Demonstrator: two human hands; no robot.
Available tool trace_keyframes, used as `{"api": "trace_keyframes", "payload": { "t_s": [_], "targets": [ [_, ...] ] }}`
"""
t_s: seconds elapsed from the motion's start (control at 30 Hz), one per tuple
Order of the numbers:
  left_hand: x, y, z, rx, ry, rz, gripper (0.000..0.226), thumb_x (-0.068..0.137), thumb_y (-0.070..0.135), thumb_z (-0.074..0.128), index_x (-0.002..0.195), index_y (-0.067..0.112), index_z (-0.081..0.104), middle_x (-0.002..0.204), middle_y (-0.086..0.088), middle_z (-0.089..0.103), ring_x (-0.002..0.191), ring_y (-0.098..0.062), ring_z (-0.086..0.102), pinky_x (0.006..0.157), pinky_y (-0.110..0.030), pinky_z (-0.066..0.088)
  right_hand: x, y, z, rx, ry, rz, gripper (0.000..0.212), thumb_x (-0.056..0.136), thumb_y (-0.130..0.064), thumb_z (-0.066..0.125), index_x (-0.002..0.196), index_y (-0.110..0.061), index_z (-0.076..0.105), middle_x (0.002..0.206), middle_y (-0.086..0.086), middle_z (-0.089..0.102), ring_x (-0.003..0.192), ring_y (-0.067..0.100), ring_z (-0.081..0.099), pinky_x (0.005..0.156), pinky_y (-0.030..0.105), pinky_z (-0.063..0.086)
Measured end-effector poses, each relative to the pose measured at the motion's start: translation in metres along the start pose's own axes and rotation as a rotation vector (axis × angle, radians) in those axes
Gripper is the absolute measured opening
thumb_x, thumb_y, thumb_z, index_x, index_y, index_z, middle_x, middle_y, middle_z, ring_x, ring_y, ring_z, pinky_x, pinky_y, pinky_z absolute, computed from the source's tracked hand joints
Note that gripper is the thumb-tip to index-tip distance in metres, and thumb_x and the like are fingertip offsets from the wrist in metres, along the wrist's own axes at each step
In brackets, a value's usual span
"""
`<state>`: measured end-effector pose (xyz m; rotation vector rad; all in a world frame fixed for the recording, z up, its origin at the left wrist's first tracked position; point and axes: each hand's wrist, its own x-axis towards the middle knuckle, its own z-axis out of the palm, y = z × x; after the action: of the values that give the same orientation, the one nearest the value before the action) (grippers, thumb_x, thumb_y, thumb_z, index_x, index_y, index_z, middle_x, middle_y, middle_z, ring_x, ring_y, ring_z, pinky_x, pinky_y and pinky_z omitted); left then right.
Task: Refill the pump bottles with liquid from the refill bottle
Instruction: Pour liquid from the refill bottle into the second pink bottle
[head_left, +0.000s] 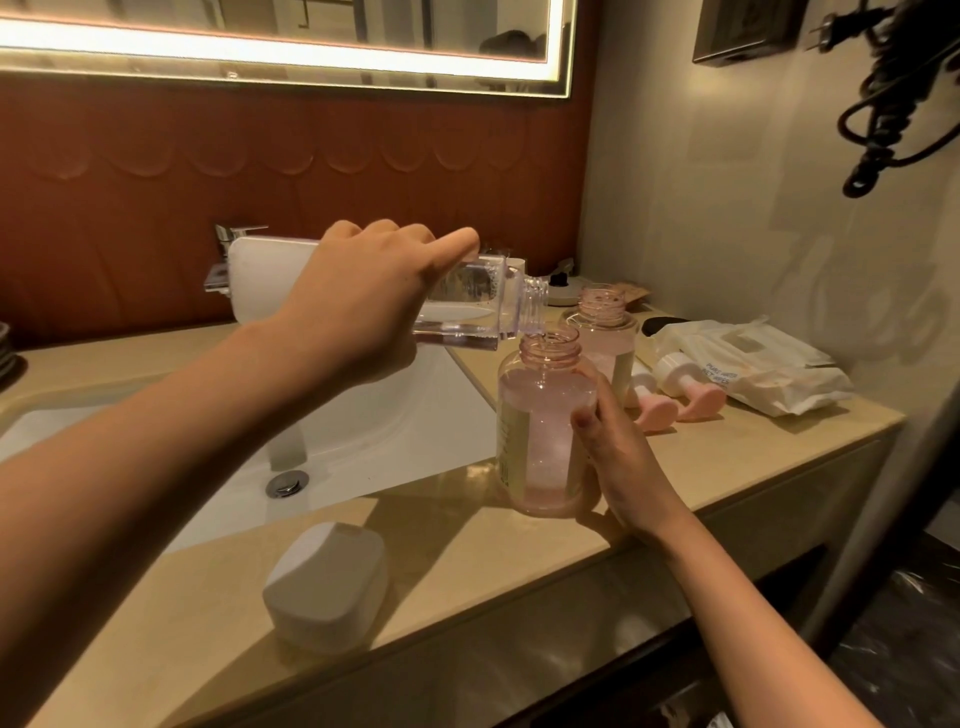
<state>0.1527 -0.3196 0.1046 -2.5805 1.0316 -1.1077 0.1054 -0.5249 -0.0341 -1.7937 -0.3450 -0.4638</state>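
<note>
My left hand (358, 306) grips the clear refill bottle (478, 301), tipped on its side with its open neck over the mouth of a pink pump bottle (540, 421). A thin stream of clear liquid runs from it into that bottle. My right hand (618, 457) holds the pink bottle by its right side as it stands on the beige counter (467, 561). A second open pink bottle (605, 332) stands just behind it. Two pump heads (680, 387) with pink tops lie on the counter to the right.
A white sink basin (363, 441) with a chrome tap (228, 249) sits left of the bottles. A white soap box (327, 582) lies near the counter's front edge. Packets of wet wipes (753, 364) lie at the right by the wall. A black cord (883, 93) hangs above.
</note>
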Motion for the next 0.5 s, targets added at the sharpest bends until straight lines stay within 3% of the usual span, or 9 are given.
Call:
{"api": "trace_keyframes", "payload": {
  "t_s": [0.17,0.3,0.4,0.5],
  "targets": [
    [-0.0002,-0.0001,-0.0014,-0.003,-0.012,0.001,0.073,0.074,0.002,0.066,0.137,0.020,0.034,0.103,-0.009,0.059,0.088,-0.027,0.053,0.074,-0.039,0.044,0.0010,0.0008,0.0005,-0.012,0.001,-0.019,0.092,0.068,-0.085,0.042,0.141,-0.030,0.030,0.138,-0.015,0.047,0.129,0.003,0.043,0.106,0.028,0.038],
    [-0.0001,0.0006,-0.0018,0.003,-0.015,0.002,0.072,0.074,0.002,0.065,0.136,0.020,0.033,0.102,-0.009,0.059,0.088,-0.026,0.053,0.074,-0.038,0.044,0.0008,-0.0001,0.0004,0.001,-0.001,-0.015,0.085,0.067,-0.085,0.042,0.137,-0.038,0.031,0.135,-0.019,0.048,0.127,0.000,0.044,0.103,0.022,0.040],
    [0.0003,0.0007,-0.0025,0.006,-0.014,0.005,0.071,0.073,0.002,0.065,0.135,0.020,0.034,0.101,-0.009,0.059,0.087,-0.027,0.053,0.072,-0.038,0.043,0.0001,-0.0012,0.0002,0.003,0.003,-0.007,0.077,0.066,-0.086,0.041,0.132,-0.046,0.031,0.129,-0.033,0.048,0.125,-0.005,0.043,0.100,0.014,0.038],
    [0.0008,0.0002,-0.0029,0.017,-0.010,0.006,0.071,0.074,0.002,0.064,0.135,0.021,0.034,0.101,-0.008,0.058,0.087,-0.026,0.052,0.070,-0.036,0.040,0.0003,-0.0009,-0.0004,0.001,0.004,-0.002,0.078,0.066,-0.086,0.041,0.132,-0.046,0.031,0.129,-0.035,0.047,0.126,-0.006,0.042,0.102,0.014,0.037]
  ]
}}
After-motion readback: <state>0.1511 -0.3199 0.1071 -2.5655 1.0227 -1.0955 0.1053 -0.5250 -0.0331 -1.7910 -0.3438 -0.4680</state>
